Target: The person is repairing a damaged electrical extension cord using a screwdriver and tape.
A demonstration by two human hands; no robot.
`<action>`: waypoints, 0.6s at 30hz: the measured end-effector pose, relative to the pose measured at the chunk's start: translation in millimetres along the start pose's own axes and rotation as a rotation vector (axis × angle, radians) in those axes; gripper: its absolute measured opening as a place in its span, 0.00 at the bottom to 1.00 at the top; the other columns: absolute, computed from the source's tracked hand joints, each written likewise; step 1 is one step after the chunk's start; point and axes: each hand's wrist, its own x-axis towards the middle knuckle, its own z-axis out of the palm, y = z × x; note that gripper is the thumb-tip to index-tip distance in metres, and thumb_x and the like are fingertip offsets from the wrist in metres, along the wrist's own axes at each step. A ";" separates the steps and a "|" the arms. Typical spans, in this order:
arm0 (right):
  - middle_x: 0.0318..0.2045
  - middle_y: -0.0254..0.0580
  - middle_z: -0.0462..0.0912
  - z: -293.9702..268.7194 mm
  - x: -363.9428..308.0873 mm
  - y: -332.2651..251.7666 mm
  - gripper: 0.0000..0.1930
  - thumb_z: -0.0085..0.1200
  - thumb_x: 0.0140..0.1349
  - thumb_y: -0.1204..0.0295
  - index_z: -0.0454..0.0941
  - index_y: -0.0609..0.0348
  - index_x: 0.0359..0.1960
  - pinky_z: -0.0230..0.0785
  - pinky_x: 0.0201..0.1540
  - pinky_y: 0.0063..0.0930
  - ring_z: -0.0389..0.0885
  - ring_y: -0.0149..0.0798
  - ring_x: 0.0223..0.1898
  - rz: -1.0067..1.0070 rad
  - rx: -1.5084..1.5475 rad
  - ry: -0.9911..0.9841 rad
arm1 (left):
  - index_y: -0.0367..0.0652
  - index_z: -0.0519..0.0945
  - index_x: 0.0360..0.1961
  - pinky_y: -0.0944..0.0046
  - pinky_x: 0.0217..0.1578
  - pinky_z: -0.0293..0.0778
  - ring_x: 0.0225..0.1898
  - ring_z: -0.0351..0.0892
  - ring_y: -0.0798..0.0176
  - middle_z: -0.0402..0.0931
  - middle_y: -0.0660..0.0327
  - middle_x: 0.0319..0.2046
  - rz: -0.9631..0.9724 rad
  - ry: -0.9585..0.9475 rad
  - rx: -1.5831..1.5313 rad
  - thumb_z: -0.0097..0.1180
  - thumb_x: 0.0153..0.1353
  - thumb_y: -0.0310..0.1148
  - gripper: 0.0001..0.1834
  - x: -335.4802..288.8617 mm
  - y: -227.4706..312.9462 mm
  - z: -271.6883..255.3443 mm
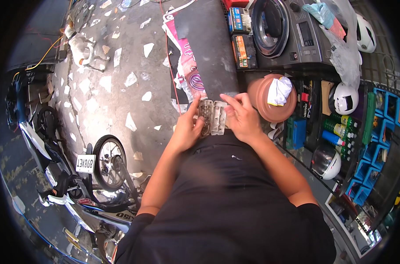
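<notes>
A small, clear-brownish plastic case (218, 118) lies unfolded in front of my body, its two halves side by side. Small dark pieces sit in rows in the left half; the right half is paler, with moulded recesses. My left hand (189, 127) grips the left half, thumb over its edge and index finger along the far end. At the right half is my right hand (243, 118), its thumb against the side and index finger reaching over the far corner. Its other fingers are curled and partly hidden.
A long dark bench seat (209, 48) with torn pink printed sheet stretches ahead. On the right are a brown round lidded tub (264, 99) bearing a white cloth, a grey washing machine (297, 33), and shelves with helmets (345, 97) and blue bins (376, 156). Motorcycles (90, 193) and a dog (83, 48) are left.
</notes>
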 end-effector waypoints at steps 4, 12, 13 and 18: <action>0.36 0.41 0.84 -18.5 -16.8 -1.8 0.10 0.60 0.65 0.62 0.86 0.53 0.39 0.77 0.38 0.42 0.84 0.48 0.36 0.024 -0.193 -0.069 | 0.50 0.52 0.78 0.66 0.50 0.74 0.50 0.77 0.69 0.76 0.58 0.54 0.160 -0.045 -0.213 0.48 0.65 0.17 0.42 12.6 -34.7 5.2; 0.28 0.40 0.85 -14.8 -25.4 -5.2 0.10 0.60 0.63 0.63 0.88 0.53 0.32 0.77 0.35 0.44 0.85 0.50 0.32 0.118 -0.195 -0.153 | 0.49 0.51 0.76 0.61 0.61 0.69 0.60 0.73 0.63 0.72 0.54 0.58 0.073 -0.140 -0.467 0.59 0.63 0.19 0.45 8.3 -17.4 16.4; 0.28 0.40 0.85 -13.8 -26.2 -4.0 0.10 0.60 0.63 0.63 0.88 0.53 0.32 0.77 0.35 0.44 0.85 0.50 0.32 0.120 -0.195 -0.151 | 0.48 0.51 0.76 0.62 0.60 0.69 0.60 0.73 0.63 0.72 0.54 0.58 0.094 -0.133 -0.447 0.62 0.63 0.20 0.45 8.5 -16.9 17.8; 0.27 0.41 0.83 -10.6 -29.6 0.2 0.10 0.62 0.63 0.63 0.87 0.55 0.30 0.73 0.31 0.41 0.84 0.47 0.28 0.059 -0.182 -0.096 | 0.46 0.51 0.76 0.63 0.61 0.69 0.60 0.72 0.64 0.71 0.54 0.58 0.092 -0.139 -0.433 0.64 0.63 0.22 0.45 8.8 -20.4 21.2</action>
